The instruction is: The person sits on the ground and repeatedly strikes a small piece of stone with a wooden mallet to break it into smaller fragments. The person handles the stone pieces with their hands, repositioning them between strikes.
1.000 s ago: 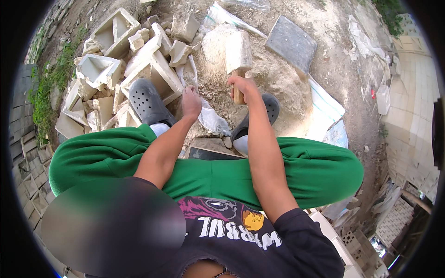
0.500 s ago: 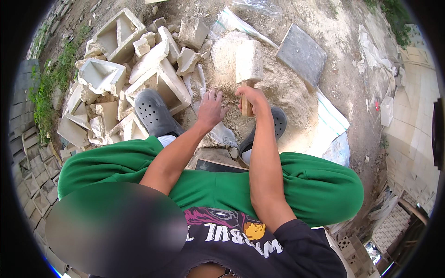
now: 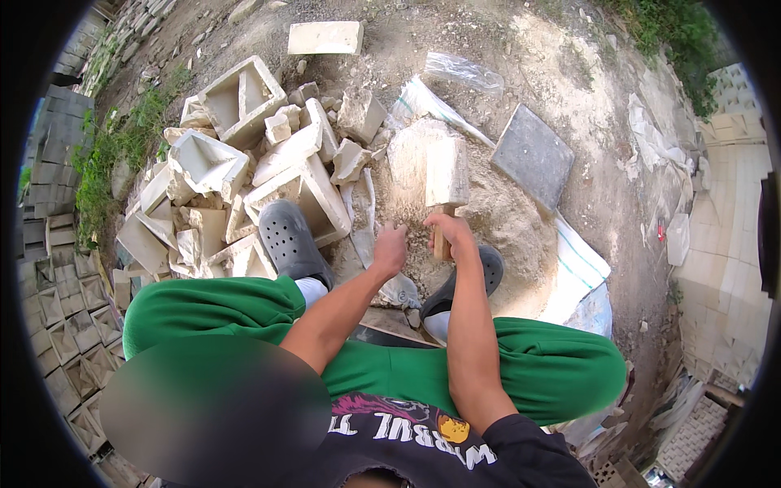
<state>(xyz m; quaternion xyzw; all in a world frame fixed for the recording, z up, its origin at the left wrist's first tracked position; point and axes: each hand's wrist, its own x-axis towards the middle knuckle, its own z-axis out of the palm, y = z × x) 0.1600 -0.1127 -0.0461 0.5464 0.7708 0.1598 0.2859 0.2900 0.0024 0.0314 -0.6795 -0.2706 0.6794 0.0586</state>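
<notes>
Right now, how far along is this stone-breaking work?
Broken pale block pieces already lie heaped at the left. The right hand grips a mallet over the crumbly mound; the left hand rests there. A whole block lies beyond.

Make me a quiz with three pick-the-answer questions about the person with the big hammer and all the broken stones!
1. Where is the heap of broken pale blocks?
A. to the person's left
B. behind the flat grey slab
C. on the person's lap

2. What colour are the trousers?
A. blue
B. green
C. white

3. What is the right hand doing?
A. lying open on the ground
B. gripping the wooden handle of the mallet
C. resting on a shoe

Answers:
1. A, the heap lies beside the left shoe.
2. B, both legs show bright green.
3. B, its fingers wrap the handle below the pale block head, while the left hand is down at the sandy rubble.
</notes>
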